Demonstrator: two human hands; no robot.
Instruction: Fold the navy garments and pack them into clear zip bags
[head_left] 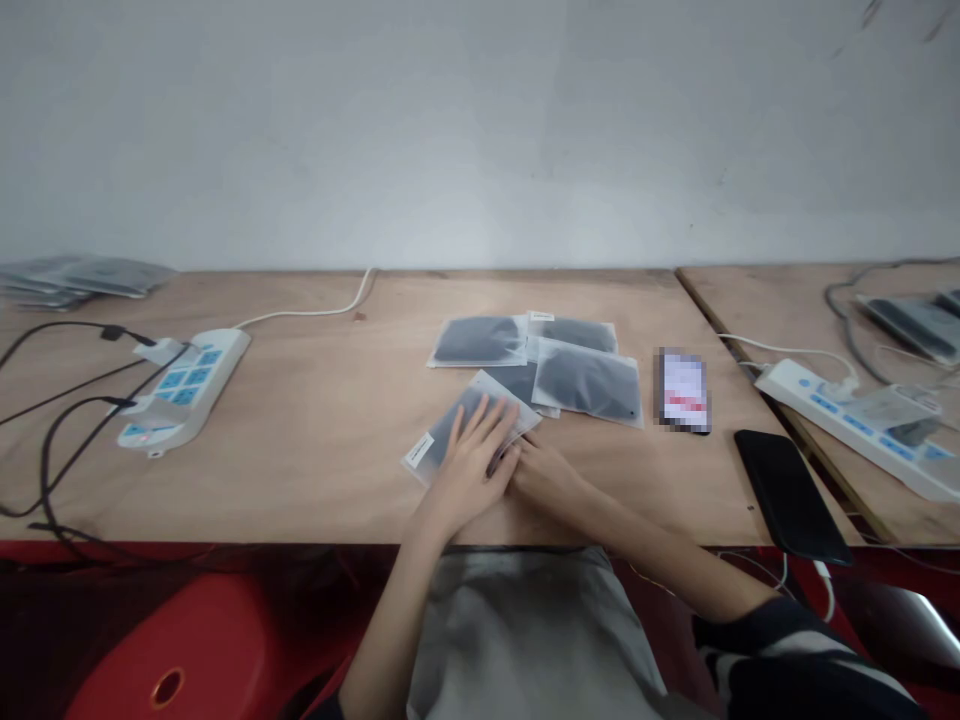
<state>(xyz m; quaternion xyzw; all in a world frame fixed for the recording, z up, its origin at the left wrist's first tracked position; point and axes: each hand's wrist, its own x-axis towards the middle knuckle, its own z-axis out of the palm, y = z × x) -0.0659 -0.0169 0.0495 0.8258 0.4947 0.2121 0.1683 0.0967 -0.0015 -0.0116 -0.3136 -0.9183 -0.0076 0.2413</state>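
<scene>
At table centre, nearest pouch is pressed flat under left hand, fingers spread (nothing gripped); right hand touches its edge, grasp unclear. Four pouches lie beyond.

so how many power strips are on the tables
2. One power strip lies on the left of the near table, with black cables plugged in. The other power strip lies on the neighbouring table at right. More may sit outside the view.
</scene>
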